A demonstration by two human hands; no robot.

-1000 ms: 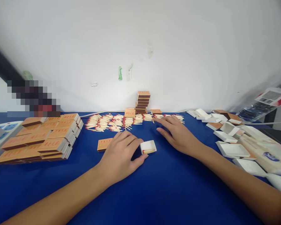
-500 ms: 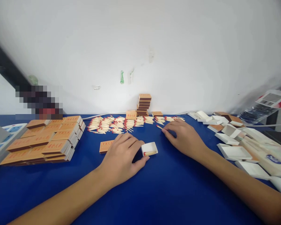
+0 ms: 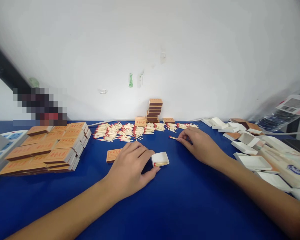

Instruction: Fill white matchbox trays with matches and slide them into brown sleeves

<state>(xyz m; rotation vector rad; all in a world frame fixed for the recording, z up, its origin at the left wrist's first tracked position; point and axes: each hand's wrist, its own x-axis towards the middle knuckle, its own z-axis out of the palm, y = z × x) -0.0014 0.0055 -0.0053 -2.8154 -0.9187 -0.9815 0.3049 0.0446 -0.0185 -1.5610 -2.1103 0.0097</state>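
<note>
My left hand [image 3: 130, 168] rests on the blue table [image 3: 165, 206], thumb and fingers closed on the left end of a small white matchbox tray [image 3: 160, 158] that holds a few matches. My right hand [image 3: 200, 145] lies further back on the right and pinches a single red-tipped match [image 3: 172, 137] at its fingertips. A long scatter of loose matches [image 3: 130, 130] lies along the back of the table. An orange matchbox sleeve [image 3: 113, 155] lies flat just left of my left hand.
Stacked orange matchboxes [image 3: 45, 148] fill the left side, next to a white power strip [image 3: 0, 143]. A small tower of boxes [image 3: 154, 110] stands against the white wall. Empty white trays [image 3: 250, 156] and plastic packets lie at the right.
My right hand pulled back from the match scatter and now pinches one match drawn out of it. My left hand and the tray have stayed put.
</note>
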